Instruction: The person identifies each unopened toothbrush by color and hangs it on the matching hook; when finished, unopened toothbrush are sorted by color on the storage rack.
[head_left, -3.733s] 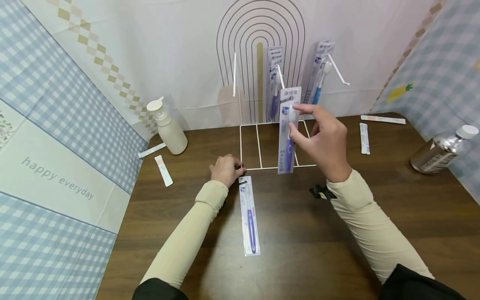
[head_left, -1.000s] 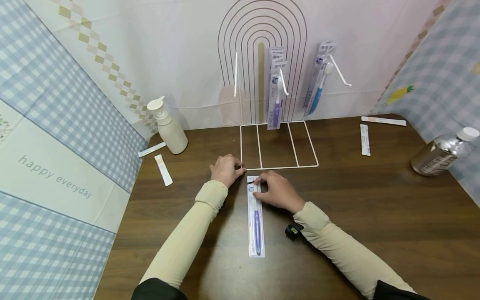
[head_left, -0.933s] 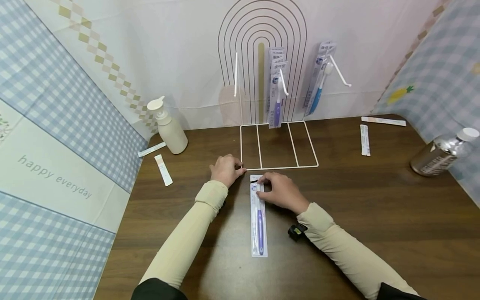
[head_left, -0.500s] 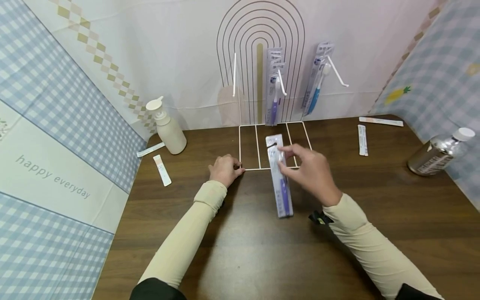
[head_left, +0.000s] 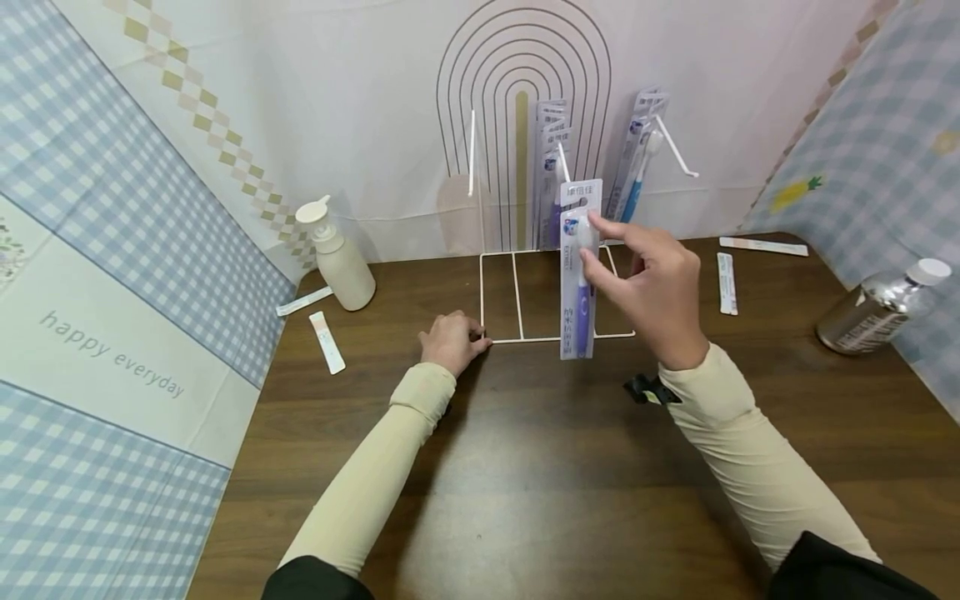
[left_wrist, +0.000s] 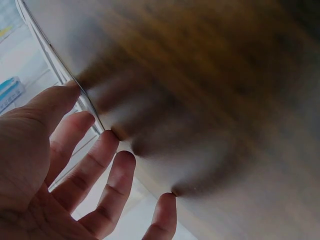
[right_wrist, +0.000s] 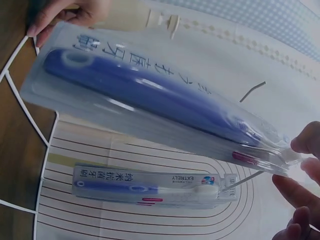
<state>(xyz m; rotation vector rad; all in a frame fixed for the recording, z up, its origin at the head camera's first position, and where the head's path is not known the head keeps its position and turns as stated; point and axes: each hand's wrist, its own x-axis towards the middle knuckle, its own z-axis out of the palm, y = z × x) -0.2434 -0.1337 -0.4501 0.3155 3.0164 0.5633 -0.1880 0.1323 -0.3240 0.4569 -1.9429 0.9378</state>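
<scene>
My right hand (head_left: 660,287) pinches a packaged purple toothbrush (head_left: 577,317) by its upper edge between thumb and fingers. The pack hangs upright in front of the middle prong (head_left: 563,162) of a white wire rack (head_left: 517,296). Its hang slot lies just below that prong's tip; whether they touch I cannot tell. In the right wrist view the held toothbrush (right_wrist: 150,95) crosses in front of another toothbrush pack (right_wrist: 145,186) hanging on the rack. Down on the table, my left hand (head_left: 452,342) pinches the rack's front left corner, its fingertips (left_wrist: 125,160) against the tabletop.
Blue toothbrush packs (head_left: 633,179) hang on the right prong; the left prong (head_left: 472,154) is bare. A pump bottle (head_left: 345,267) stands at left, a silver bottle (head_left: 870,312) at right. Slim white packets (head_left: 327,342) lie on both sides of the wooden table (head_left: 525,500).
My right hand has lifted the purple toothbrush pack from the table up to the middle prong. Earlier, another purple pack went onto that prong. My left hand has stayed at the rack's corner.
</scene>
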